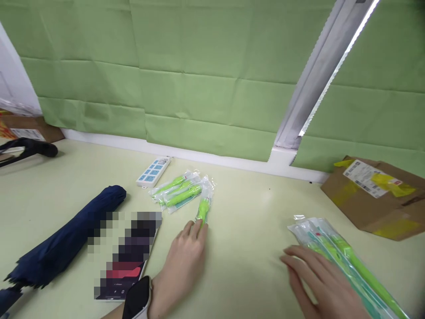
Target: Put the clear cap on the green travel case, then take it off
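A wrapped green pen [203, 209] is being touched by the spread left hand [186, 257]; glossy packets [335, 250] are being covered by the flat right hand [318, 279], with bare surface [252, 230] lying between.

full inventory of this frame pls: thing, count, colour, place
single green packet: 1, green in clear wrap, table centre, left fingertips on its near end
packet pile: several, exact count unclear, green in clear wrap, just left of the single packet
long packets: a stack, count unclear, green in clear wrap, front right, under the right hand
power strip: 1, white with blue sockets, by the back wall
umbrella: 1, dark blue, folded, front left
phone: 1, dark, screen blurred, beside the umbrella
cardboard box: 1, brown with yellow tape, right
table: 1, pale yellow-green
smartwatch: 1, black, left wrist
left hand: 1
right hand: 1
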Action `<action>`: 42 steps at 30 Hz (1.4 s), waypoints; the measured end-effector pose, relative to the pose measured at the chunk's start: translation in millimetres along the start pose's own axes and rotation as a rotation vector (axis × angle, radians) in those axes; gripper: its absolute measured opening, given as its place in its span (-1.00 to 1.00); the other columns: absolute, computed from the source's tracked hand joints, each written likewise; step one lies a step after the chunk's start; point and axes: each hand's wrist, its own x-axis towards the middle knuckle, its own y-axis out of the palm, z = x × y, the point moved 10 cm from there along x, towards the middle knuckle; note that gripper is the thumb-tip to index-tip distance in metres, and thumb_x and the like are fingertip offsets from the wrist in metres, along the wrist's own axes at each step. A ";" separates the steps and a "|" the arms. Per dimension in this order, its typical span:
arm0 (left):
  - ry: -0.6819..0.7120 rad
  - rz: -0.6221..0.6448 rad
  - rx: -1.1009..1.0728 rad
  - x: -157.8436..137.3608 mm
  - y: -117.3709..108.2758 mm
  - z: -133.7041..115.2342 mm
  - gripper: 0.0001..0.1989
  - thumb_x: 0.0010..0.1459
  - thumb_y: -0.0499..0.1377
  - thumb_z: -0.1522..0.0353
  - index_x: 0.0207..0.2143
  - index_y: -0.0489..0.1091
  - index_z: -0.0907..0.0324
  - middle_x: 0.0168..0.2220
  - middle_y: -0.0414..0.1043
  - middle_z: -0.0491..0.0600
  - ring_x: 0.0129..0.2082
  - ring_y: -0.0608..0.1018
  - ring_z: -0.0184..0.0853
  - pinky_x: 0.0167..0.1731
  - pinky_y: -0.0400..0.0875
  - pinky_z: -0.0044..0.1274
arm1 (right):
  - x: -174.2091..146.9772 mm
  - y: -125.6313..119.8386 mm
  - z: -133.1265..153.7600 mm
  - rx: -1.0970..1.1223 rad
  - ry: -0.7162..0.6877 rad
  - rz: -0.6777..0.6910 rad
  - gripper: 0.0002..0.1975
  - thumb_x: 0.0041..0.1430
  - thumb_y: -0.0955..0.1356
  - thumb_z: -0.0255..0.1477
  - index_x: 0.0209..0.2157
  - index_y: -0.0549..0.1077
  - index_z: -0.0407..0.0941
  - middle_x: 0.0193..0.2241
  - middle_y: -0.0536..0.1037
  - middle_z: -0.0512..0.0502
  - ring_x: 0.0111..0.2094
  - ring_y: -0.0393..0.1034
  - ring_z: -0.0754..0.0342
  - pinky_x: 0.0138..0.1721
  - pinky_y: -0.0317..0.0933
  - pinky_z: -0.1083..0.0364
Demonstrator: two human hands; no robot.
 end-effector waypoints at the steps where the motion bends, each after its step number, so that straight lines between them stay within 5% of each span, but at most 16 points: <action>1: 0.020 0.000 -0.020 -2.8 3.5 -5.4 -0.51 0.13 -0.05 0.69 0.06 0.39 0.29 0.16 0.41 0.22 0.15 0.44 0.01 0.07 0.43 -0.18 | 14.6 16.3 14.5 0.064 0.012 0.100 -0.81 0.29 0.31 -0.40 -0.12 0.53 -0.03 -0.06 0.62 -0.20 -0.03 0.50 -0.29 0.00 0.31 -0.30; 4: 0.125 0.017 -0.164 -12.7 9.0 -27.5 -0.52 0.18 0.02 0.58 0.14 0.35 0.18 0.21 0.39 0.12 0.18 0.43 -0.05 0.10 0.44 -0.26 | 42.2 45.0 47.2 0.153 0.002 0.184 -0.73 0.37 0.19 -0.42 -0.09 0.49 -0.01 -0.10 0.64 -0.13 -0.11 0.56 -0.14 -0.10 0.42 -0.15; 8: 0.196 0.026 -0.718 -23.1 -1.3 -46.6 -0.61 0.19 0.20 0.38 0.09 0.42 0.14 0.12 0.47 0.18 0.06 0.54 0.01 0.04 0.46 -0.30 | 43.7 68.6 38.2 0.231 0.147 0.239 -0.73 0.40 0.18 -0.32 -0.01 0.42 -0.06 -0.18 0.65 -0.13 -0.37 0.61 -0.02 -0.34 0.48 -0.02; 13: -0.083 0.062 -0.963 -22.4 11.1 -27.6 -0.89 0.23 0.11 0.41 -0.19 0.39 0.14 -0.36 0.50 -0.01 -0.45 0.51 -0.30 -0.45 0.38 -0.54 | 29.3 79.9 19.6 0.338 0.293 0.303 -0.73 0.40 0.17 -0.26 -0.07 0.41 -0.05 -0.49 0.60 0.05 -0.56 0.52 0.10 -0.48 0.40 0.15; 17: -0.273 0.109 -1.203 -23.3 37.0 -14.5 -0.77 0.19 0.17 0.37 -0.10 0.28 0.10 -0.09 0.42 0.03 -0.39 0.49 -0.37 -0.45 0.37 -0.56 | 23.6 83.8 31.1 0.423 0.282 0.347 -0.76 0.25 0.31 -0.31 -0.06 0.40 -0.04 -0.50 0.56 0.09 -0.56 0.50 0.09 -0.48 0.40 0.15; 20: -0.339 0.153 -1.378 -23.3 49.6 -13.9 -0.70 0.18 0.18 0.35 -0.04 0.22 0.10 0.00 0.36 0.07 -0.35 0.52 -0.36 -0.33 0.47 -0.47 | 18.1 87.1 45.4 0.460 0.197 0.386 -0.43 -0.04 0.45 -0.48 0.06 0.38 0.00 -0.04 0.56 -0.07 -0.41 0.55 0.11 -0.37 0.46 0.16; 23: -0.397 0.226 -1.540 -22.9 56.0 -17.7 -0.63 0.15 0.22 0.28 -0.04 0.19 0.12 -0.05 0.37 0.10 -0.30 0.53 -0.28 -0.33 0.52 -0.40 | 13.3 89.8 58.1 0.323 0.039 0.368 -0.27 -0.09 0.42 -0.57 0.18 0.32 -0.01 0.23 0.37 -0.24 -0.14 0.60 -0.03 -0.24 0.52 0.08; 26: -0.465 0.285 -1.623 -22.6 59.5 -19.7 -0.56 0.09 0.26 0.28 -0.02 0.18 0.13 -0.09 0.41 0.10 -0.25 0.55 -0.24 -0.30 0.53 -0.36 | 13.4 82.9 74.1 0.051 -0.168 0.205 -0.29 -0.06 0.35 -0.59 0.20 0.32 -0.04 0.19 0.44 -0.35 -0.01 0.56 -0.20 -0.26 0.56 -0.03; 30: -0.486 0.338 -1.654 -21.0 60.7 -23.8 -0.58 0.12 0.23 0.30 -0.01 0.18 0.16 -0.20 0.47 0.04 -0.35 0.59 -0.25 -0.34 0.53 -0.37 | 15.7 70.7 94.4 -0.112 -0.351 0.035 -0.39 -0.01 0.26 -0.61 0.15 0.40 -0.19 0.15 0.47 -0.52 -0.22 0.66 -0.19 -0.46 0.56 0.02; 35: -0.552 0.368 -1.688 -22.1 58.7 -23.7 -0.57 0.16 0.19 0.38 0.06 0.18 0.25 -0.30 0.53 0.02 -0.38 0.61 -0.26 -0.28 0.53 -0.36 | 20.1 60.3 101.9 -0.073 -0.404 -0.034 -0.43 0.00 0.14 -0.68 0.01 0.52 -0.30 0.04 0.57 -0.47 -0.20 0.67 -0.12 -0.43 0.55 0.09; 42: -0.606 0.421 -1.886 -20.0 61.1 -27.5 -0.53 0.25 0.24 0.31 0.13 0.25 0.33 -0.20 0.56 0.16 -0.25 0.63 -0.18 -0.08 0.47 -0.28 | 12.8 41.8 106.2 -0.042 -0.431 -0.109 -0.52 0.12 0.17 -0.70 -0.02 0.54 -0.25 0.01 0.62 -0.29 -0.07 0.62 -0.05 -0.25 0.55 0.13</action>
